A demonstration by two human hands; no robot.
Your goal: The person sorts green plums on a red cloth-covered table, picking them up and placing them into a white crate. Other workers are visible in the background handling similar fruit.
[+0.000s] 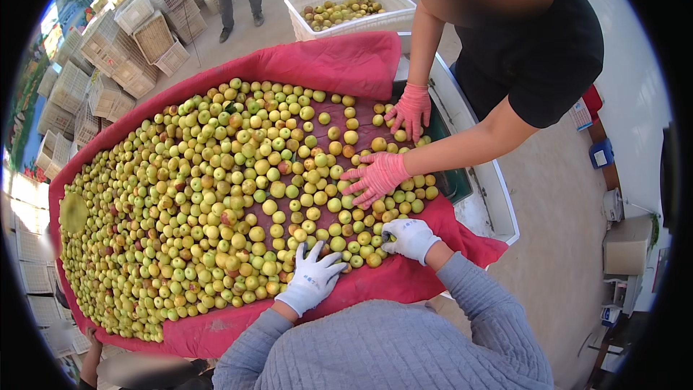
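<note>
A thick spread of small round yellow-green fruits (200, 195), probably fresh jujubes, some with brown-red patches, lies on a red cloth (373, 284). My left hand (313, 279), in a white glove, rests at the near edge of the fruits with its fingers spread. To its right, my right hand (411, 239), gloved the same way, has its fingers curled beside the fruits near the cloth's right end. Its fingertips are partly hidden, so whether they hold a fruit is unclear. Fruits lie more thinly between my hands and a co-worker's pink-gloved hands (379, 177).
A co-worker in a black shirt (563, 49) leans over from the far right. White-rimmed crates (503, 195) stand under the cloth's right end; another white crate (352, 24) behind holds fruit. Stacked crates (116, 49) fill the left background. Another person's hand (92, 336) touches the lower left edge.
</note>
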